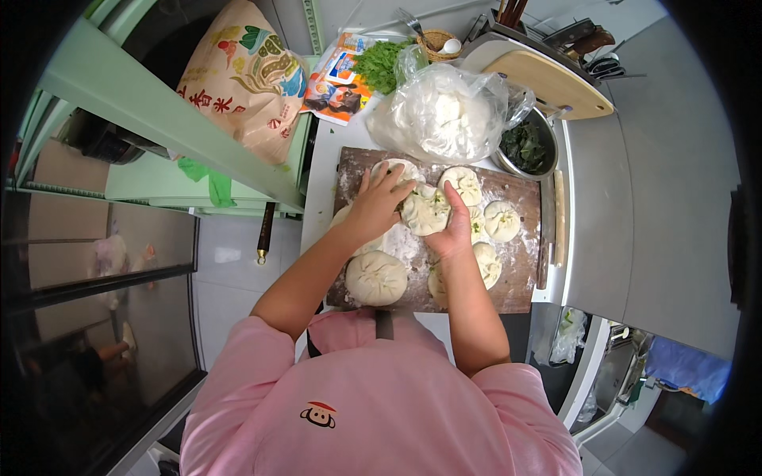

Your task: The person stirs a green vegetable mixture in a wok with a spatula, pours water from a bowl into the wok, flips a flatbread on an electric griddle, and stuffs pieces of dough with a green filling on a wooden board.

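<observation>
A pleated, filled dough bun (425, 212) with green bits showing lies between my two hands over a floured wooden board (518, 291). My right hand (451, 229) holds its right side, thumb pointing up. My left hand (381, 199) is at its left edge, fingers spread, partly over another bun (400, 171) behind; whether it grips the bun is hard to tell. More pleated buns rest on the board: a large one (376, 278) at the front left, one (463, 185) at the back, one (502, 221) at the right, and several partly hidden by my arms.
Behind the board stand a plastic bag of white dough or flour (449, 113) and a metal bowl of dark leafy greens (527, 149). A rolling pin (559, 217) lies along the right edge. Green herbs (384, 62), a printed packet (339, 83) and a green shelf (178, 107) are to the left.
</observation>
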{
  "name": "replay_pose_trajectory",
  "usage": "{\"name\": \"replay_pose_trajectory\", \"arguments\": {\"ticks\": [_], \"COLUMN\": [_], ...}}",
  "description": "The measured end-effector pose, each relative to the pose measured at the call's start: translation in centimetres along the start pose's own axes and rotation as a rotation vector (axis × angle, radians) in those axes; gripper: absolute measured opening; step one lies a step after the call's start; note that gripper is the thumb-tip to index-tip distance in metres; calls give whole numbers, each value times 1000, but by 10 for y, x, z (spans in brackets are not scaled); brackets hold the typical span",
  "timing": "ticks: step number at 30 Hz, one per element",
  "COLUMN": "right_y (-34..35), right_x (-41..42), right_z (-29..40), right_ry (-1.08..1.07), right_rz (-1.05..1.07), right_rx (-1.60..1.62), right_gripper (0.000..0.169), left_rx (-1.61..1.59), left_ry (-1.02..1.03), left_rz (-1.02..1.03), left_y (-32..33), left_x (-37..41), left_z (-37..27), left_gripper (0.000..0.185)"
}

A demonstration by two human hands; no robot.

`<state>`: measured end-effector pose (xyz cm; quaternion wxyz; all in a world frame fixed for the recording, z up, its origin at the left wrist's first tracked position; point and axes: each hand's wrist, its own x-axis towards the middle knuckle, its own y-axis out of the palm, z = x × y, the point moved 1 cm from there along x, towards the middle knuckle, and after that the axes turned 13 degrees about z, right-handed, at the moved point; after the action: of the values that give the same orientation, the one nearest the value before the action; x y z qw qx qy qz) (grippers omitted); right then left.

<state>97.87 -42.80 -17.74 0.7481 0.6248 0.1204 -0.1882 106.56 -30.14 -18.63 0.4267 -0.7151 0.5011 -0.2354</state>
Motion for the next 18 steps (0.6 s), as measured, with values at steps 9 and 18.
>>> {"name": "replay_pose_trajectory", "arguments": {"ticks": [9, 18], "right_y": [-12, -10], "right_x": [8, 1], "right_z": [0, 5], "right_ry": [75, 92], "right_rz": [37, 52], "right_rx": [51, 46], "right_gripper": [38, 34], "left_rx": [21, 206], "left_ry": [-45, -69], "left_rz": [14, -9], "left_y": [4, 16], "left_x": [4, 9], "left_z": [2, 7], "left_gripper": [65, 61]}}
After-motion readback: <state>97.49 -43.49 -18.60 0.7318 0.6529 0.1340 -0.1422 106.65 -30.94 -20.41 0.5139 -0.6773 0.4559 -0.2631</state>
